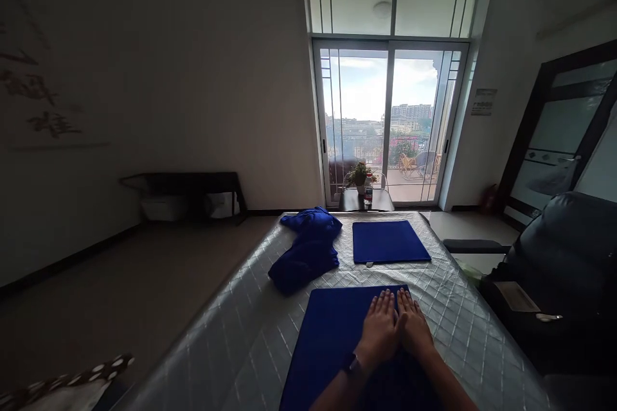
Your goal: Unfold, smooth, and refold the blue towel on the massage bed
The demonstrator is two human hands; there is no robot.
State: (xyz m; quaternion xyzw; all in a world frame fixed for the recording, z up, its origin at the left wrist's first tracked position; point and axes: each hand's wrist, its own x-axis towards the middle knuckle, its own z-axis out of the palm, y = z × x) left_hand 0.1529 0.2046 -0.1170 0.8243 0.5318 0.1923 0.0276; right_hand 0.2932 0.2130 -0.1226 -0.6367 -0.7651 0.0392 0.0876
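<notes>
A dark blue cloth (328,347) lies spread flat on the silver quilted cover in front of me. My left hand (380,324) rests palm down on its upper right part, fingers stretched out and pointing away. Right beside it, touching at the thumbs, my right hand (413,326) lies flat near the cloth's right edge, fingers also extended. Beyond them is a neatly folded blue cloth (390,241) with a small white tag at its near edge. Left of that sits a crumpled heap of blue fabric (308,247). My forearms cover part of the near cloth.
The silver quilted cover (231,347) drapes over the table. To the right stands a black armchair (569,270) with small items on it. A small table (380,201) with a potted plant (360,174) and a bottle (369,190) stands before the sliding glass door (354,103).
</notes>
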